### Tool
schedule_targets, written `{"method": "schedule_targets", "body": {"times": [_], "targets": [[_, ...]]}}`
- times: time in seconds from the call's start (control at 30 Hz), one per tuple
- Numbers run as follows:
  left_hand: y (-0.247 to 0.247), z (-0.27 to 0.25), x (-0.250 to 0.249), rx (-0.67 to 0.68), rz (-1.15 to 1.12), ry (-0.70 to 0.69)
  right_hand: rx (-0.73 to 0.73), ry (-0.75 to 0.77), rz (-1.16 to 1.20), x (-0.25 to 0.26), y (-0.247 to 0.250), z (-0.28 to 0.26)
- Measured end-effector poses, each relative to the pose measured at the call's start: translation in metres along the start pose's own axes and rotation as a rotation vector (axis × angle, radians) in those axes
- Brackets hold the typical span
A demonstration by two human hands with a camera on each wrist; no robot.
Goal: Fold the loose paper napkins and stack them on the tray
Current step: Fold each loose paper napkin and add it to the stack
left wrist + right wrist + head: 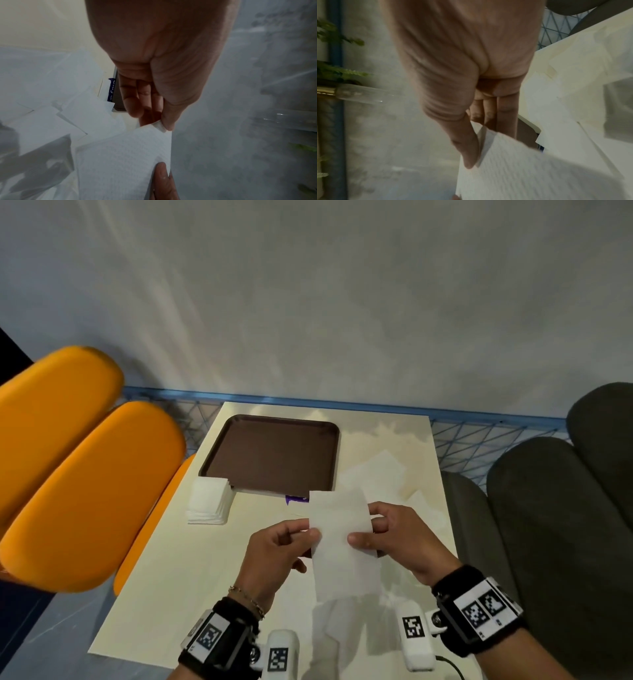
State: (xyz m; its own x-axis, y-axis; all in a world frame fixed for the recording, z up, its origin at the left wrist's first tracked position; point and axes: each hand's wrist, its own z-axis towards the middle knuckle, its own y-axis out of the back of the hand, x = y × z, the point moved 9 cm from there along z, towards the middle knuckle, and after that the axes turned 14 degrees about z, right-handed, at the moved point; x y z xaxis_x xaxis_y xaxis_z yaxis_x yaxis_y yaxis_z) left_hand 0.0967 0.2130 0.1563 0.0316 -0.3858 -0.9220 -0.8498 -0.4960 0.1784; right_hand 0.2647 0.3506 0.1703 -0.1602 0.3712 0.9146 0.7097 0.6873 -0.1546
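Observation:
A white paper napkin (342,542) is held up above the table, long side running toward me. My left hand (291,539) pinches its left edge between thumb and fingers, and my right hand (370,534) pinches its right edge. The left wrist view shows the napkin (123,159) pinched at a corner by my left hand (163,125); in the right wrist view the napkin (522,169) sits between thumb and fingers of my right hand (479,135). The brown tray (270,455) lies bare at the far left of the table. Loose napkins (380,474) lie right of the tray.
A stack of white napkins (210,501) sits at the tray's near left corner. A purple scrap (296,499) peeks out below the tray. Orange chairs (78,474) stand left, dark chairs (548,508) right, a grey wall (342,302) behind the cream table (191,594).

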Motion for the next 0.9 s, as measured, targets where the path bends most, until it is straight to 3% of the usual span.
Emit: {"method": "schedule_targets", "body": {"times": [0.27, 0.5, 0.7, 0.9], "targets": [[0.016, -0.006, -0.016, -0.023, -0.015, -0.065, -0.057, 0.098, 0.056, 0.019, -0.013, -0.014], [0.045, 0.001, -0.041, -0.072, 0.036, -0.211, -0.142, 0.177, 0.091, 0.04, -0.035, -0.015], [0.068, 0.012, -0.058, -0.062, 0.21, -0.286, -0.198, 0.305, -0.072, 0.061, -0.053, -0.013], [0.093, 0.024, -0.077, -0.089, 0.399, -0.457, -0.252, 0.349, -0.224, 0.068, -0.066, -0.003]]}}
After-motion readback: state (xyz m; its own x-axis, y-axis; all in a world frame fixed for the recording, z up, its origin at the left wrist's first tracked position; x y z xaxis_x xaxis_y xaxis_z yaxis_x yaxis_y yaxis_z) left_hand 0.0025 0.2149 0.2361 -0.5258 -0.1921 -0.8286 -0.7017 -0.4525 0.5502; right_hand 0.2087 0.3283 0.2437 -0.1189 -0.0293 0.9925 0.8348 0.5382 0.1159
